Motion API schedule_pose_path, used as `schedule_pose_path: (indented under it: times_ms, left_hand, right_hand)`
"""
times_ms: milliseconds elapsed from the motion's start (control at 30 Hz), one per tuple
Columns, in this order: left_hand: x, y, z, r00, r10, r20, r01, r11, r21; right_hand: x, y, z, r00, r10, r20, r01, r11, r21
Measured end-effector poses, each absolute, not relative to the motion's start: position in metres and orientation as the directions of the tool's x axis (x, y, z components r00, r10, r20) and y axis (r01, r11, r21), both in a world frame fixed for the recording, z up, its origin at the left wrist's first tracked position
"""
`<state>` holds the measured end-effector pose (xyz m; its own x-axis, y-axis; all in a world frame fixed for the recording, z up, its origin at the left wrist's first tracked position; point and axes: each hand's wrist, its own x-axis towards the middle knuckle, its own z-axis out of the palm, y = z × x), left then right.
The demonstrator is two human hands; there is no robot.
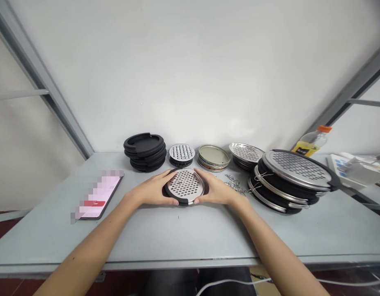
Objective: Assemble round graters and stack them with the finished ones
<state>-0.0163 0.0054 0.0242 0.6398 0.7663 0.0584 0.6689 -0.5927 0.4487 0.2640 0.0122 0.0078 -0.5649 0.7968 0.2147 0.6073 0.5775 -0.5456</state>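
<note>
Between my hands, on the grey table, lies a round perforated metal disc (186, 185) set in a black rim. My left hand (157, 189) grips its left side, thumb at the near edge. On the opposite side my right hand (215, 188) is wrapped round the rim, its thumb also at the near edge. Just behind stand a stack of small slotted metal discs (181, 153) and a stack of smooth metal lids (213, 156). Small metal wire clips (234, 183) lie right of my right hand.
Black round rims (145, 150) are piled at the back left. Perforated plates (247, 152) and a tall stack of assembled discs (296, 170) stand right. A phone (99, 195) lies left. A bottle with an orange cap (313, 140) and a white tray (346, 172) are far right.
</note>
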Motion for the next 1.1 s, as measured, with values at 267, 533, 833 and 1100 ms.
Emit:
schedule_pose_path:
  times_ms: [267,533,833,1100]
  left_hand:
    - [-0.016,0.004,0.032,0.659,0.75,0.046,0.657,-0.605,0.45]
    - [-0.022,0.008,0.029,0.616,0.786,0.054,0.65,-0.545,0.529]
    - [-0.019,0.007,0.028,0.611,0.787,0.084,0.636,-0.552,0.539]
    - [-0.03,0.008,0.042,0.643,0.763,0.069,0.656,-0.595,0.464]
  right_hand:
    - [0.273,0.014,0.007,-0.592,0.786,0.18,0.568,0.565,-0.599]
    - [0.274,0.016,0.004,-0.542,0.83,0.132,0.575,0.482,-0.661]
    - [0.267,0.011,0.014,-0.56,0.786,0.262,0.573,0.596,-0.563]
    - [0.264,0.014,0.008,-0.594,0.744,0.307,0.54,0.651,-0.534]
